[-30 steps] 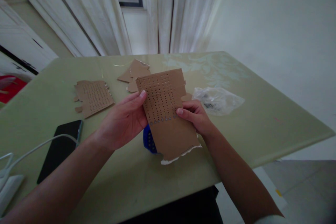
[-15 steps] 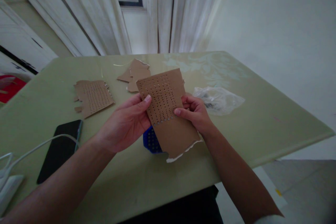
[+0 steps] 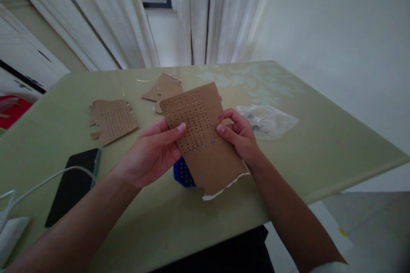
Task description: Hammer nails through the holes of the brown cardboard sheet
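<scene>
My left hand is closed on the left edge of a brown cardboard piece, thumb on the front face, fingers behind. The cardboard is held tilted above the table, with rows of punched holes and a torn lower edge. Small round grey studs line the lowest row of holes. At its right edge is my right hand, thumb and forefinger tips slightly apart over the front face. Nothing shows between them. A blue container with a dotted interior is partly hidden under the cardboard.
A second perforated cardboard piece lies to the left, and torn cardboard scraps lie behind. To the right rests a clear plastic bag with small dark items inside. A phone and a white cable are near my left forearm.
My right thumb has moved up from the end of the stud row, and the thumb and forefinger have parted. A stud now shows at that end. The cardboard has shifted slightly left.
</scene>
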A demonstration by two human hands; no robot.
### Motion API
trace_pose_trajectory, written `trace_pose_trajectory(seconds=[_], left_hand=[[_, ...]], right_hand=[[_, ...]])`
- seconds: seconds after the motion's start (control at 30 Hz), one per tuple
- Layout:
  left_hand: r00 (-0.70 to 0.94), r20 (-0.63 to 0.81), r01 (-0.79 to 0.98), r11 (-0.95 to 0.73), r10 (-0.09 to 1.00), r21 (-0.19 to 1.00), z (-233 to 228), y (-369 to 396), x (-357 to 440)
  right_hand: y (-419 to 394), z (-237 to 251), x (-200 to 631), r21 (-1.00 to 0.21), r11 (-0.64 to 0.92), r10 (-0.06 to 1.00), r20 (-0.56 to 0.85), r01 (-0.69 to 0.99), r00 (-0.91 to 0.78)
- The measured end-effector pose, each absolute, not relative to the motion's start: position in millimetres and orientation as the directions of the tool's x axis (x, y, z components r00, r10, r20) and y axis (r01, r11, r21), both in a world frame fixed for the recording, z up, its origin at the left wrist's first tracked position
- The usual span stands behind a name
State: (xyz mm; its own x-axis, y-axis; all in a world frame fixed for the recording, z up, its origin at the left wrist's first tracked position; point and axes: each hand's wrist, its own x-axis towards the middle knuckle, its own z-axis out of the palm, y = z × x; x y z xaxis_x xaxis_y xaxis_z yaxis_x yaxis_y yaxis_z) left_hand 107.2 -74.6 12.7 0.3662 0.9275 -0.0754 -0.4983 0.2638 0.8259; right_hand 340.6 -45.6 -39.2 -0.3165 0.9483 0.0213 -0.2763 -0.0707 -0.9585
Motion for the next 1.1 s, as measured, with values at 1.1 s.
trace_pose_trajectory(seconds=[1.1], left_hand=[[0.398, -0.150, -0.464, 0.340, 0.905, 0.818, 2.4, -77.9, 107.5]], right_hand=[[-45.1, -39.1, 341.2, -0.955, -0.031, 0.941, 0.072, -0.296, -0.330]])
